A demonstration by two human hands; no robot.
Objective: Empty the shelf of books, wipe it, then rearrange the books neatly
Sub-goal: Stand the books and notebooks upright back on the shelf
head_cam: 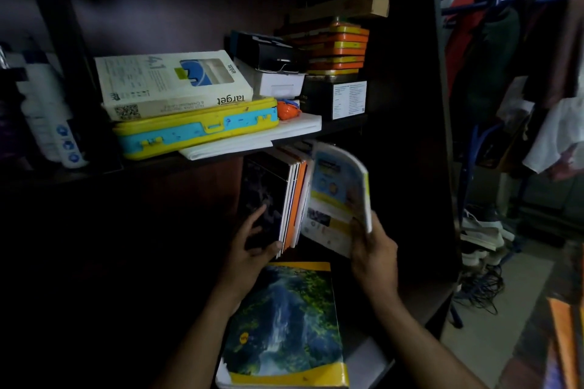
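A row of upright books [286,196] stands in the dim lower shelf compartment, the leftmost with a dark cover. My left hand [256,243] grips that row at its lower left, fingers flat on the dark cover and thumb at the bottom edge. My right hand [373,249] holds a blue and yellow softcover book [338,199] by its lower right corner; it is tilted and bent, just right of the row. A waterfall-cover book [284,322] lies flat on a stack below my hands.
The upper shelf board [344,125] carries a white "target" book [170,82], a yellow and blue case [196,129], white folded cloth [252,139], boxes and orange tins [338,47]. Bottles [47,110] stand at the left. Clothes [521,57], shoes [483,234] and cables [483,287] fill the right.
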